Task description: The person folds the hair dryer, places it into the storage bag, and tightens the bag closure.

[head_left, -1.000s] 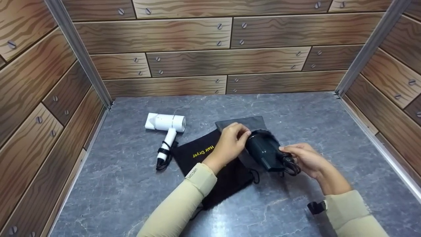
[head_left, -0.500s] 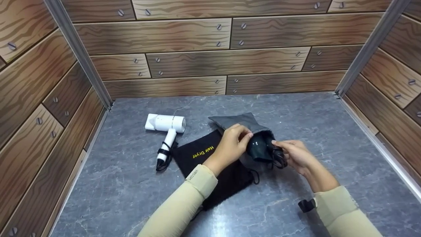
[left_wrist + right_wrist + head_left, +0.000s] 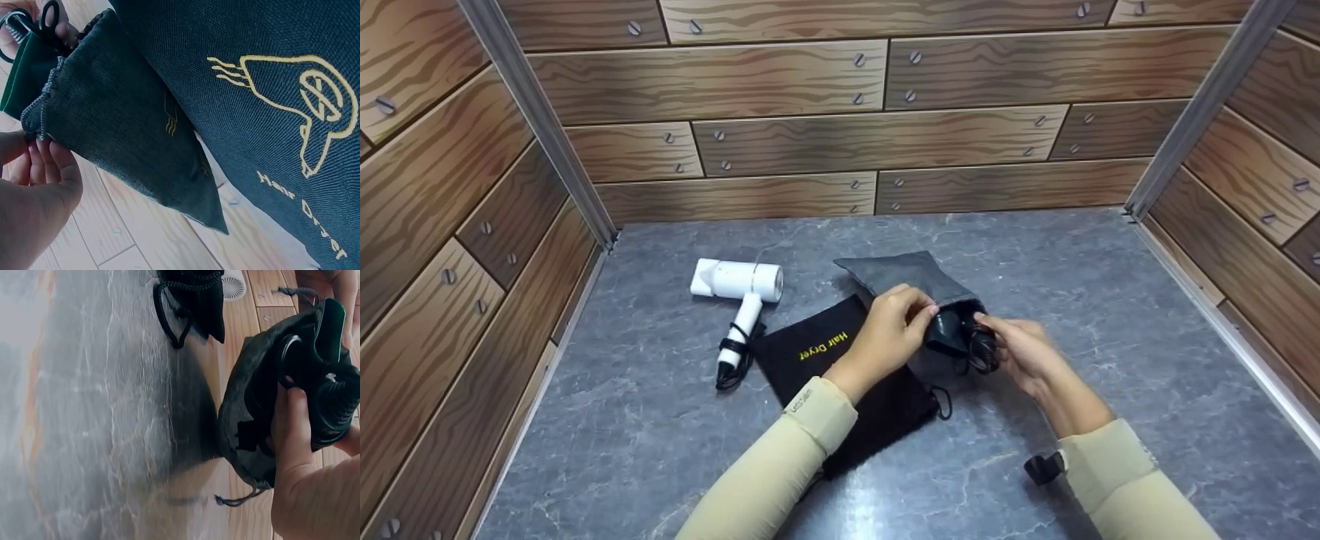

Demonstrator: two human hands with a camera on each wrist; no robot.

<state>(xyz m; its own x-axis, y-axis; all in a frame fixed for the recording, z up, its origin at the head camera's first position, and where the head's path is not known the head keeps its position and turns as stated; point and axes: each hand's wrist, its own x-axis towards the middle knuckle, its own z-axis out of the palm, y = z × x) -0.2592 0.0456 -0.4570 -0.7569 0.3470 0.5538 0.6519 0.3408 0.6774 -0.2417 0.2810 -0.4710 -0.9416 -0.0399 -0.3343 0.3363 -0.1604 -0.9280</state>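
In the head view, a dark green hair dryer [image 3: 945, 334] sits mostly inside a dark grey drawstring pouch [image 3: 911, 274], with its nozzle end and bundled black cord [image 3: 984, 349] showing at the mouth. My left hand [image 3: 889, 330] pinches the pouch's rim between thumb and fingers, as the left wrist view also shows. My right hand [image 3: 1024, 356] grips the dryer's handle end beside the cord. In the right wrist view, its thumb and fingers reach inside the pouch mouth [image 3: 236, 405]. The dryer's body is hidden in the cloth.
A black pouch [image 3: 787, 345] lettered "Hair Dryer" lies flat beneath my left forearm. Left of it lies a white hair dryer [image 3: 735, 280] with its cord strapped to the handle. Wood-patterned walls [image 3: 795, 142] enclose the grey marbled tabletop [image 3: 645, 450].
My right hand has moved left and away from me, and the green dryer has slid deeper into the grey pouch. The pouch has shifted away and filled out; my left hand keeps its rim.
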